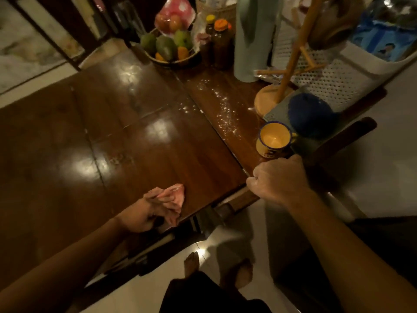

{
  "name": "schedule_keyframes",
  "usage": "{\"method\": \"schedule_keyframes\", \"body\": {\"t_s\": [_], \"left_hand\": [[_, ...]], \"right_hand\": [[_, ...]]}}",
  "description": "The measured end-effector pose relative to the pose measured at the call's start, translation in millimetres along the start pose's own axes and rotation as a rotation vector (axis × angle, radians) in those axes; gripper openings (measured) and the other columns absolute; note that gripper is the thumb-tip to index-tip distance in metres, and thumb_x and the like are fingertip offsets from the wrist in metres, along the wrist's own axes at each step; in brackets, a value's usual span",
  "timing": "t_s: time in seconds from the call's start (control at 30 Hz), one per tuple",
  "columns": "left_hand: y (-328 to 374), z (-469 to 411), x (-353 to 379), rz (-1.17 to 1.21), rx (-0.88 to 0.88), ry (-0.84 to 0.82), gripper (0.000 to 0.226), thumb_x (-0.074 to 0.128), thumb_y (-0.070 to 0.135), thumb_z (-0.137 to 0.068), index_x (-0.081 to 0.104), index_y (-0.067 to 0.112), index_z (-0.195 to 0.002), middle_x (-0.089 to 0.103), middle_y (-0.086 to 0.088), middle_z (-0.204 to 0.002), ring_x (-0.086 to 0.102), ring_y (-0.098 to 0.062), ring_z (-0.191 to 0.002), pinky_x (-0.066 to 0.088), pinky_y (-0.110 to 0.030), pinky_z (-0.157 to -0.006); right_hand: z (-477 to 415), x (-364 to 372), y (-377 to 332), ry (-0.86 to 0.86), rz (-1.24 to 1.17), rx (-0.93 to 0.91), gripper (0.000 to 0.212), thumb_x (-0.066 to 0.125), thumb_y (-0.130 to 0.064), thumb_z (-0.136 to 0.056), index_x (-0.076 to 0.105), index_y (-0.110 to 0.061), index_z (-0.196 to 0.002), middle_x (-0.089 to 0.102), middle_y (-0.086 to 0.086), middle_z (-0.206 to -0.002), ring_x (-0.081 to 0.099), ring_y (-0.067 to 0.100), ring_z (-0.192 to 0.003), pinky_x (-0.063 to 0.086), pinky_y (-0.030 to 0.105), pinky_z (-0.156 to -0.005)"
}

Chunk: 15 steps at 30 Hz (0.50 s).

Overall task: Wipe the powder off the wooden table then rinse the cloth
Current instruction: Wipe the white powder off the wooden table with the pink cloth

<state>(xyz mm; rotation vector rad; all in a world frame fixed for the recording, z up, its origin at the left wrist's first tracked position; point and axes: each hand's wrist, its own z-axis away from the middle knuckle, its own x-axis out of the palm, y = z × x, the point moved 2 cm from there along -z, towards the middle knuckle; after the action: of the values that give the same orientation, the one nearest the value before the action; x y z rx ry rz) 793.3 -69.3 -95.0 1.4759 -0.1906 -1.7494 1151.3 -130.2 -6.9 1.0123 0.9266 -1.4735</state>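
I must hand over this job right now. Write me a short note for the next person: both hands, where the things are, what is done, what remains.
Left hand: grips the pink cloth at the near edge of the wooden table.
Right hand: fingers curled at the table's near right corner, nothing visible in it.
Powder: scattered on the table's right strip, beyond the yellow mug.
Done: cloth is in hand.
Left: wipe that powder off, then rinse the cloth.
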Motion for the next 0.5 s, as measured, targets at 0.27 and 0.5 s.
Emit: {"method": "schedule_keyframes", "body": {"t_s": [0.27,0.5], "left_hand": [[-49,110,10,0.018,-0.231,-0.009,0.065,0.067,0.004,-0.07,0.066,0.048,-0.116,0.056,0.027,-0.136,0.041,-0.006,-0.139,0.015,-0.028,-0.121],[-60,120,22,0.022,-0.92,0.511,0.051,0.057,0.026,-0.089,0.054,0.035,-0.139,0.043,-0.001,-0.153,0.028,-0.035,-0.146,0.034,-0.062,-0.107]], "right_hand": [[3,-7,-4,-0.076,0.024,-0.198,0.028,0.038,-0.04,-0.104,0.058,-0.023,-0.095,0.054,-0.006,-0.082,0.054,0.011,-0.078,0.047,0.035,-0.08],[-3,-2,-4,-0.161,0.049,-0.137,0.035,0.031,-0.045,-0.101,0.055,-0.029,-0.081,0.058,-0.005,-0.077,0.052,0.01,-0.071,0.042,0.035,-0.084]]}}
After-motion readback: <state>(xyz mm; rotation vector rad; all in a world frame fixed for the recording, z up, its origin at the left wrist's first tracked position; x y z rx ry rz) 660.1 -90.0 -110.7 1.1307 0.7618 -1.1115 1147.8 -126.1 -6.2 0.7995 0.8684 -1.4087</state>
